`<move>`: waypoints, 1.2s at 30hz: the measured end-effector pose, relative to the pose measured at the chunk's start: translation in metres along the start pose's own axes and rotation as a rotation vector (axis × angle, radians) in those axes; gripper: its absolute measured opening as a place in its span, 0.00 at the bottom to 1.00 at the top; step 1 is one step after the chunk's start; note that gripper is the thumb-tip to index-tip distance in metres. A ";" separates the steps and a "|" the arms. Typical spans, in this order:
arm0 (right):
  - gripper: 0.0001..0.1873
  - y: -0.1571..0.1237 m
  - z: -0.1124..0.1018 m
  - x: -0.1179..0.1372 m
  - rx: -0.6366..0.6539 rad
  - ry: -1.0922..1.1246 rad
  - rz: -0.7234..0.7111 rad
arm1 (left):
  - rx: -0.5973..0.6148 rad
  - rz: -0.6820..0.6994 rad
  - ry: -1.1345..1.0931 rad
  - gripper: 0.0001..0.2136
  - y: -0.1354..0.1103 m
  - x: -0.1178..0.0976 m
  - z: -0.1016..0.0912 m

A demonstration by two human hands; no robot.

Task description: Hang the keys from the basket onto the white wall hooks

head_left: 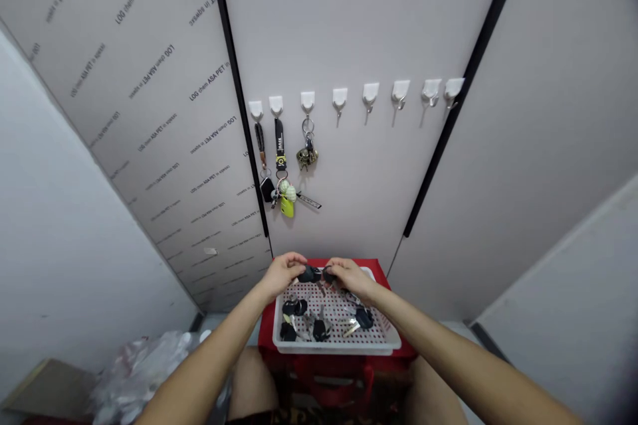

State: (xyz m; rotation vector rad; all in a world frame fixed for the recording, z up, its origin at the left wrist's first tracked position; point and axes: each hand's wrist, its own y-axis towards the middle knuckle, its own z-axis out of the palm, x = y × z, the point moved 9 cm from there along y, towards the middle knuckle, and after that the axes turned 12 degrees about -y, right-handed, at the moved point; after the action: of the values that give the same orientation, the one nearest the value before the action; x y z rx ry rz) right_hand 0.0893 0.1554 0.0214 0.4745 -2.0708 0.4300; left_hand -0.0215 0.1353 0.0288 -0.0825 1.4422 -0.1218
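Note:
My left hand [283,271] and my right hand [350,275] meet over the far edge of a white perforated tray [339,345]. Both are closed around a dark key fob with a ring [313,273] held between them. Several black-headed keys [299,319] lie loose in the tray below. On the wall above runs a row of white hooks [369,93]; the three leftmost carry key bunches, among them one with a yellow-green charm [286,202].
The tray rests on a red stool or box [379,269] between my knees. A crumpled clear plastic bag [134,372] and a piece of cardboard [44,385] lie on the floor at the left. Grey wall panels close in on all sides.

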 end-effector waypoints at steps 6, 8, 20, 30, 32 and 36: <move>0.06 -0.010 -0.020 0.036 -0.075 0.131 -0.140 | 0.033 -0.040 -0.311 0.08 -0.005 -0.016 0.016; 0.07 -0.015 -0.022 0.052 -0.093 0.021 -0.244 | 0.034 -0.042 -0.383 0.08 -0.004 -0.019 0.020; 0.08 -0.014 -0.073 0.090 -0.325 -0.260 -0.342 | -0.055 0.103 -0.198 0.04 0.007 -0.056 0.020; 0.04 0.010 -0.192 0.188 -0.649 0.185 -0.367 | -0.106 0.828 0.439 0.17 0.011 -0.230 0.079; 0.04 0.017 -0.207 0.202 -0.710 0.199 -0.379 | -0.192 0.884 0.525 0.18 0.015 -0.252 0.082; 0.04 0.031 -0.225 0.216 -0.795 0.136 -0.360 | -0.273 0.885 0.613 0.18 0.025 -0.273 0.085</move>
State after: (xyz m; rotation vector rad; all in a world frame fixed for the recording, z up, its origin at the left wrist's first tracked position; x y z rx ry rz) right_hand 0.1313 0.2542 0.3158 0.3046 -1.7883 -0.5490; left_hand 0.0295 0.1952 0.3045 0.4041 1.9704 0.8401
